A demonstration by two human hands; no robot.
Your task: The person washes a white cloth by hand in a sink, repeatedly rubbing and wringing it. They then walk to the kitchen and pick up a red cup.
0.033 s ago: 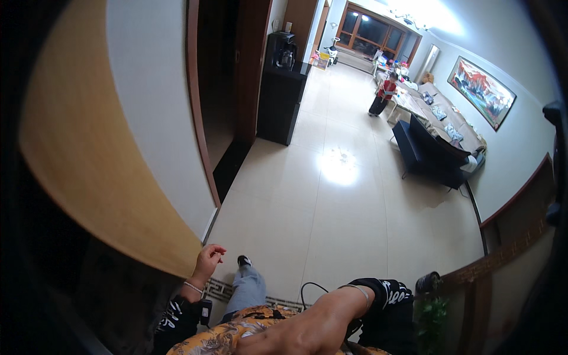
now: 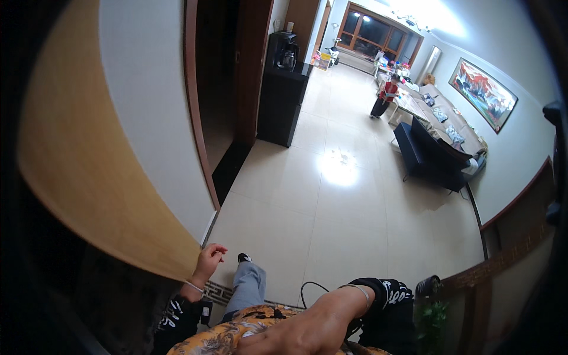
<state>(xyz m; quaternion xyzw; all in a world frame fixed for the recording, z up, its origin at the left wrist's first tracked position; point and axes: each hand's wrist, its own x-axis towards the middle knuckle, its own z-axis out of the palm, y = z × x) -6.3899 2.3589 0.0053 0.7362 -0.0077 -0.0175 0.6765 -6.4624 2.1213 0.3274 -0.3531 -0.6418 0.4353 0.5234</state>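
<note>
My left hand [image 2: 211, 261] hangs in the air beside the edge of a pale wooden panel [image 2: 112, 171]. Its fingers curl loosely and stay apart, with nothing visible in them. My right hand [image 2: 296, 332] is bent in across the front of my body, at the lower edge, over an orange patterned garment [image 2: 207, 338]. Most of its fingers run out of view. A small whitish patch shows beside them, and I cannot make out whether it is held. Both sleeves are black with white lettering, and a bracelet circles each wrist.
Pale glossy floor tiles [image 2: 349, 225] stretch ahead. A black cabinet [image 2: 281, 106] with a coffee maker [image 2: 288, 56] stands left, past a dark doorway. To the right are a dark bench seat [image 2: 429, 157], a long sofa [image 2: 441, 109] and a plant [image 2: 433, 319]. A person in red [image 2: 387, 94] stands farther off.
My right hand has shifted slightly, and the whitish patch beside its fingers shows more. My left hand keeps its pose. The distant person's posture differs a little.
</note>
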